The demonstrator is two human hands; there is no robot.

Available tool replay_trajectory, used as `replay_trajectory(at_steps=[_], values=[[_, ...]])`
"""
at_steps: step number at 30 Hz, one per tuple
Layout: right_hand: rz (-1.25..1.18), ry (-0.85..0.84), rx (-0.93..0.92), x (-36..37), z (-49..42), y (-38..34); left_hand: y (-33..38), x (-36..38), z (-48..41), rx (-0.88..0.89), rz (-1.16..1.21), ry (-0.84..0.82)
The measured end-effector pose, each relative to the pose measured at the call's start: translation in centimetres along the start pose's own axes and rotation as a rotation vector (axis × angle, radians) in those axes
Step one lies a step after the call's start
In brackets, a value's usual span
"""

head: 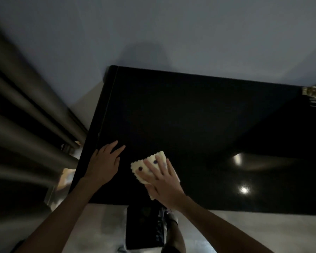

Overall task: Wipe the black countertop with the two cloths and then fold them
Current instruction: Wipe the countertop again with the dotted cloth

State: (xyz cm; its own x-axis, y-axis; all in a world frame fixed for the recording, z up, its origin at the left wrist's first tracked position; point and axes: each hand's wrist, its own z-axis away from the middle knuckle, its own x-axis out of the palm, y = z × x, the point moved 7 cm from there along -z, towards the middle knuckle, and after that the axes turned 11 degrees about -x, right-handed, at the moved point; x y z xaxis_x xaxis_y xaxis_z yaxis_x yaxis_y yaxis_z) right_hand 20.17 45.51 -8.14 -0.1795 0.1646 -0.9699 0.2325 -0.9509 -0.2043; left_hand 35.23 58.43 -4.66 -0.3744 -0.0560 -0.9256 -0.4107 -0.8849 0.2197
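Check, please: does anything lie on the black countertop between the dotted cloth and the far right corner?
Nothing visible does. From the dotted cloth under the right hand, the countertop shows only light reflections until a patterned item at that corner. The left hand rests left of it.

Countertop [190, 115] bare across centre and right of frame, passable there, with left hand [103, 165] and right hand [164, 183] flat on a cloth [140, 167] at lower centre, second cloth [314, 92] at far right edge, wall [171, 33] closing off the top.
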Motion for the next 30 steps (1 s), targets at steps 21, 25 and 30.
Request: replay_trajectory(at_steps=[21,25,30], values=[[-0.137,0.021,0.668,-2.2,0.2,16.0,1.1,-2.5,-4.2,-0.005,0.070,-0.019],[-0.121,0.019,0.612,-4.2,-6.4,21.8,1.4,-2.8,-9.0,-0.062,0.082,0.023],[-0.090,0.020,0.534,-6.8,-15.5,28.6,0.6,-3.4,-14.0,-0.181,0.076,0.133]])
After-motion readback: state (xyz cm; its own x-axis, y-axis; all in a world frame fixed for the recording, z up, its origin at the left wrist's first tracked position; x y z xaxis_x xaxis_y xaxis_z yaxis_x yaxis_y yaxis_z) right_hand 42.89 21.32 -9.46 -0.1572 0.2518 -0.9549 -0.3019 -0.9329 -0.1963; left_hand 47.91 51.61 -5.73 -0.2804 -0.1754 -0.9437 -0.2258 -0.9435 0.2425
